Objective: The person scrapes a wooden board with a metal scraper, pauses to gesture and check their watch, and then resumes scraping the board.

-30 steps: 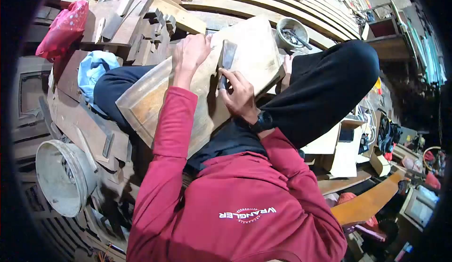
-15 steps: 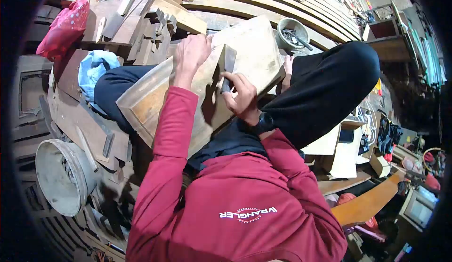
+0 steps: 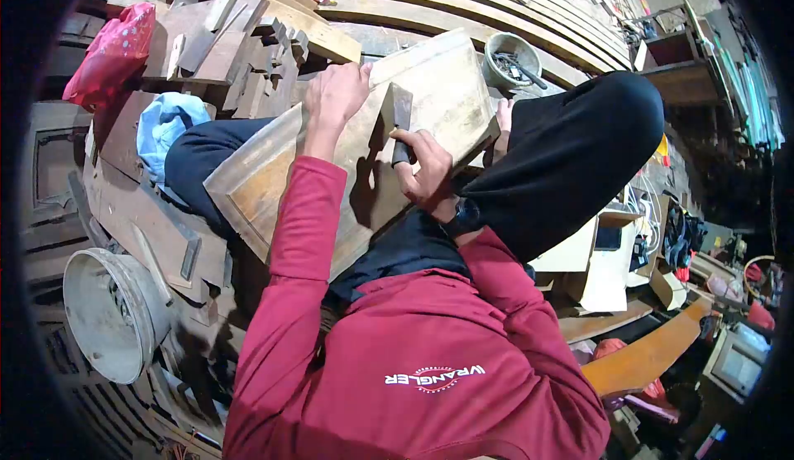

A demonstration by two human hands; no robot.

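Observation:
A wooden panel (image 3: pixel 438 71) with a bevelled border lies slanted across my lap. My left hand (image 3: pixel 337 96) is closed over its far edge, fingers curled round the rim. In my right hand (image 3: pixel 426 166) is a putty knife (image 3: pixel 400 109), held by its dark handle, with the broad blade pointing away from me above the panel. The blade casts a dark shadow on the wood beside it. Part of the panel's face is hidden under my left forearm.
A small bucket of tools (image 3: pixel 513 59) stands beyond the panel. To the left are a larger white bucket (image 3: pixel 112 311), a blue cloth (image 3: pixel 169 125) and a red bag (image 3: pixel 112 55). Wood offcuts (image 3: pixel 223 38) are stacked at the far left, and long planks (image 3: pixel 463 9) run across the back.
The putty knife and my right hand have shifted very slightly, the blade tip a little toward me and left. My left hand stays on the panel's edge.

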